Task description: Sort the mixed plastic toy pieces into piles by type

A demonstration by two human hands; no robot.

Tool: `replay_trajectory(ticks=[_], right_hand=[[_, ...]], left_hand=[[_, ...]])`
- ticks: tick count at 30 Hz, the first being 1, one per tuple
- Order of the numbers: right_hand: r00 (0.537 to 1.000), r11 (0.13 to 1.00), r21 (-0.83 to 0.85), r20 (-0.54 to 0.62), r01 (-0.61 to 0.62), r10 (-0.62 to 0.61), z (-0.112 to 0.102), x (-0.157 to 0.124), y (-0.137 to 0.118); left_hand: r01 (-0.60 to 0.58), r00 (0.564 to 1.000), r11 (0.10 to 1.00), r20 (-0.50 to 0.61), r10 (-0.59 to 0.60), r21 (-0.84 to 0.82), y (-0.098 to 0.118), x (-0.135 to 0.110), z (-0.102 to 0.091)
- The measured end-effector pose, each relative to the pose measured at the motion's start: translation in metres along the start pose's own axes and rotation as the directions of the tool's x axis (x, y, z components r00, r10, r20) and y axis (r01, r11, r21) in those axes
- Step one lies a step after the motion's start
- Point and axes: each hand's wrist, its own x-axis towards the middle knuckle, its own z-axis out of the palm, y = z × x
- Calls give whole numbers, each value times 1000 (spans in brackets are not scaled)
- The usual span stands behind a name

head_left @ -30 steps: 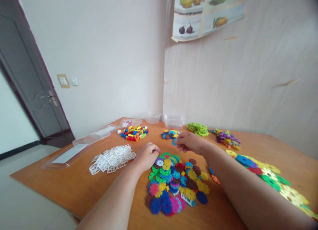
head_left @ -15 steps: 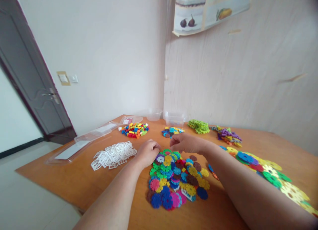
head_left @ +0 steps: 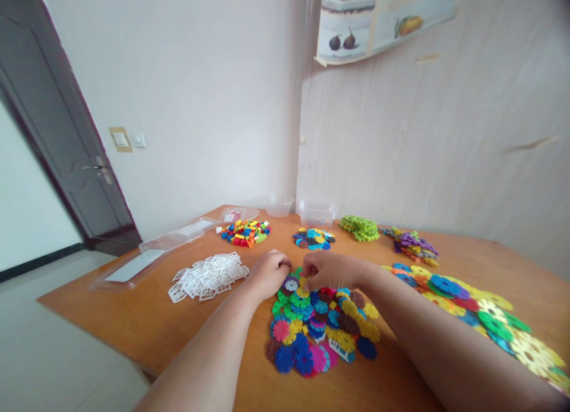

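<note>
Left hand (head_left: 267, 273) and right hand (head_left: 330, 269) curl over the disc pile (head_left: 318, 326) near the counter's (head_left: 146, 323) front edge. Whether either grip holds a disc is hidden. The discs seem light, thin and stiff, so pinch one at its notched rim.

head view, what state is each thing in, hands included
snowflake disc pile: loose overlapping heap
left hand: fingers curled, on the pile's far edge
right hand: fingers curled beside it, grip hidden
white lattice pieces: loose heap
clear tubs: upright, look empty
fruit poster: lower corner peeling off wall
</note>
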Motion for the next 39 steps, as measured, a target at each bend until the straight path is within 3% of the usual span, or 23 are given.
replay_trajectory(ticks=[10, 13, 16, 18, 20, 22, 26, 30, 35, 39], right_hand=[[999, 996, 88, 35, 3, -6, 1, 1, 6], [999, 973, 228, 40, -26, 17, 0, 3, 10], [990, 891, 441, -33, -112, 140, -3, 9, 14], [951, 788, 603, -155, -125, 269, -6, 13, 18], [881, 672, 736, -261, -83, 394, -8, 17, 22], [841, 627, 777, -300, -59, 450, -10, 18, 25], [908, 807, 578, -264, -122, 326, -11, 14, 24], [978, 955, 288, -168, -75, 128, -7, 7, 14], [999, 999, 42, -44, -19, 21, 0, 4, 5], [1000, 1000, 17, -22, -16, 16, 6, 7, 6]], left_hand=[[4, 1000, 1000, 8, -4, 9, 1, 0, -1], [11, 1000, 1000, 1, -11, 13, 2, 0, -1], [11, 1000, 1000, -17, -11, 5, 1, 0, 1], [2, 1000, 1000, -31, -3, -10, 0, 0, 2], [-4, 999, 1000, -38, 3, -19, -2, 0, 3], [-3, 999, 1000, -34, 2, -21, -3, -1, 3], [7, 1000, 1000, -28, -8, -20, -1, -1, 2], [4, 1000, 1000, -22, -5, -5, 1, -1, 1], [-4, 1000, 1000, -2, 4, 14, 1, 0, 0], [-23, 1000, 1000, -7, 23, 4, -1, 0, 0]])
